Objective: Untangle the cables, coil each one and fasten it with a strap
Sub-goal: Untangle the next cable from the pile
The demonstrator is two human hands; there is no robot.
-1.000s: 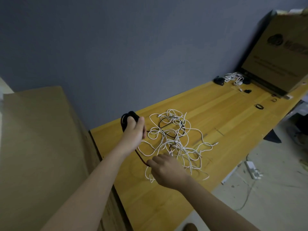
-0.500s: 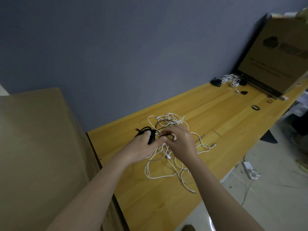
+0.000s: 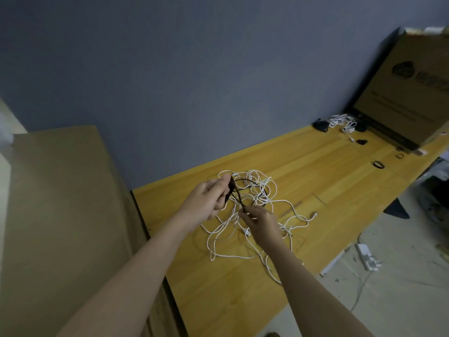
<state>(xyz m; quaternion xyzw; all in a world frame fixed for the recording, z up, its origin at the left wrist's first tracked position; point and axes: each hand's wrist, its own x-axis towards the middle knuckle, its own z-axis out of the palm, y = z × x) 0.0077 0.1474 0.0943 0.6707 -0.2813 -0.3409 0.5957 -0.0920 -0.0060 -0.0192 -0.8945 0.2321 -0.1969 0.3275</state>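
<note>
A tall cardboard box (image 3: 60,215) stands at the left beside the wooden table (image 3: 315,171). Above the table's near-left part, the left hand (image 3: 206,203) grips a bunched black cable (image 3: 229,192). Just right, the right hand (image 3: 263,223) pinches that cable's strand over the tangled white cables (image 3: 264,190). Far right lie coiled cables (image 3: 340,121) beside a leaning carton (image 3: 408,93).

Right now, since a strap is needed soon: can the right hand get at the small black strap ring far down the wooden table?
Probably not: the right hand pinches the black cable, and the black strap ring lies well beyond it.
</note>
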